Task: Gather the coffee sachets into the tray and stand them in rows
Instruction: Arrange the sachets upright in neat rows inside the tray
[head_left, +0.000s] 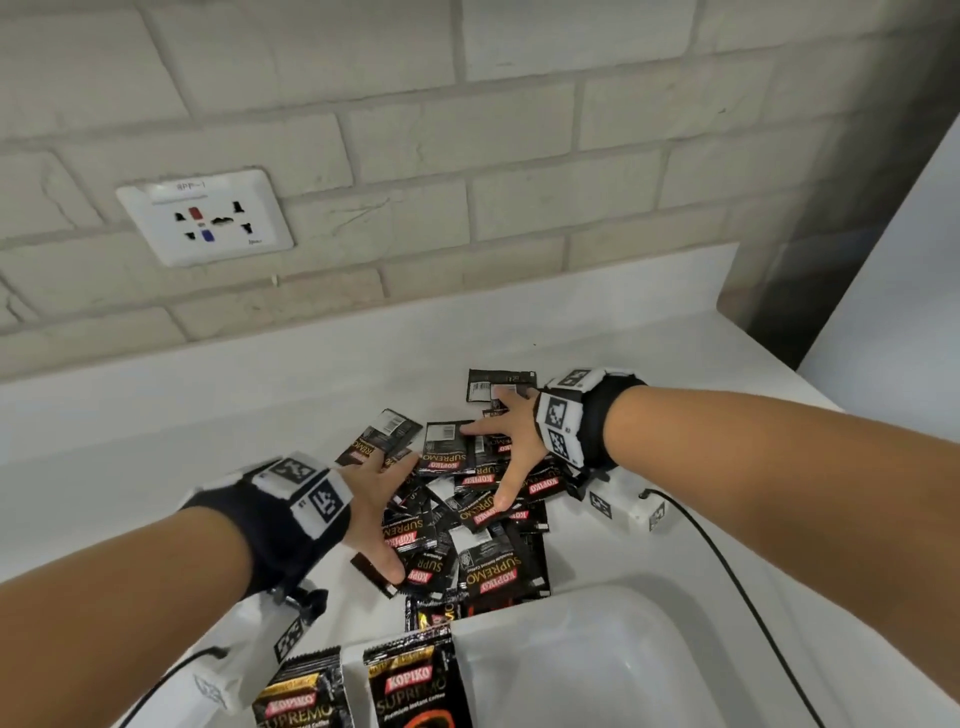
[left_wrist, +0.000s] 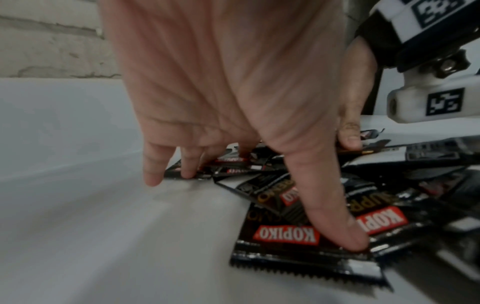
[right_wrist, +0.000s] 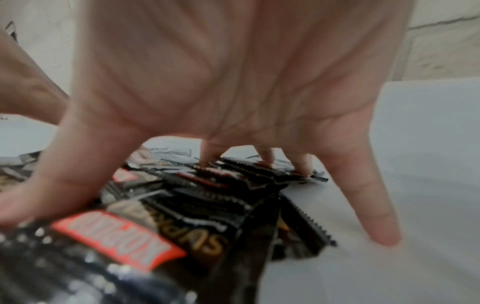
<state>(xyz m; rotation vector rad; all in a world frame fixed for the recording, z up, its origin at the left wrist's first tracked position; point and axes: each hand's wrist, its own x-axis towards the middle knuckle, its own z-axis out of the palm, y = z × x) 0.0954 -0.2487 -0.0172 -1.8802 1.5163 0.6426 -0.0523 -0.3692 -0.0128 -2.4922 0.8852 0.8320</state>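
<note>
A heap of black Kopiko sachets (head_left: 467, 499) lies on the white counter just beyond the white tray (head_left: 597, 649). My left hand (head_left: 379, 499) spreads over the heap's left side, fingers straight, thumb (left_wrist: 337, 226) pressing a sachet (left_wrist: 285, 236). My right hand (head_left: 506, 447) spreads over the right side, fingertips (right_wrist: 265, 156) touching sachets (right_wrist: 182, 205) and the little finger on the bare counter. Neither hand grips anything. Two sachets (head_left: 415, 680) stand upright in the tray's near left part, next to another (head_left: 301, 696).
A brick wall with a white socket plate (head_left: 205, 215) rises behind the counter's raised back ledge (head_left: 363, 322). A white panel (head_left: 893, 291) stands at the right. Black cables (head_left: 727, 571) trail from the wrist cameras across the counter.
</note>
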